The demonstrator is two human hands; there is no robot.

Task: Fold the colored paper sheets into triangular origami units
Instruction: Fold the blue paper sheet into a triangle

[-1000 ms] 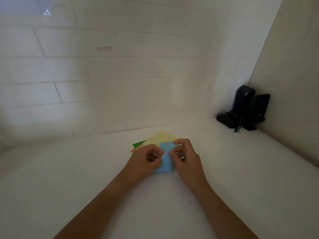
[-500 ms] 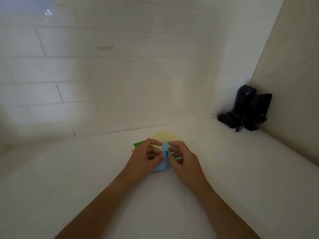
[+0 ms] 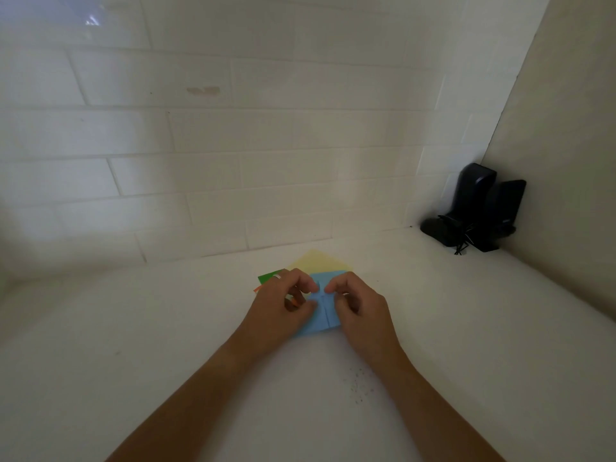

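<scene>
On white counter (image 3: pixel 166 361) — blue paper (image 3: pixel 320 315) pinched between left hand (image 3: pixel 276 308), right hand (image 3: pixel 361 311) fingers.

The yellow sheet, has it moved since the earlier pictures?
No. The yellow sheet lies at the same spot under the blue paper, equally far from the tiled wall's base.

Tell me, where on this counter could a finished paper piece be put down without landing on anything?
Bare counter lies left of the left hand, and more between the right hand and the black devices in the corner. It is crowded behind the hands, where the blue paper, yellow sheet and green sheet overlap. Dark specks dot the near counter.
</scene>
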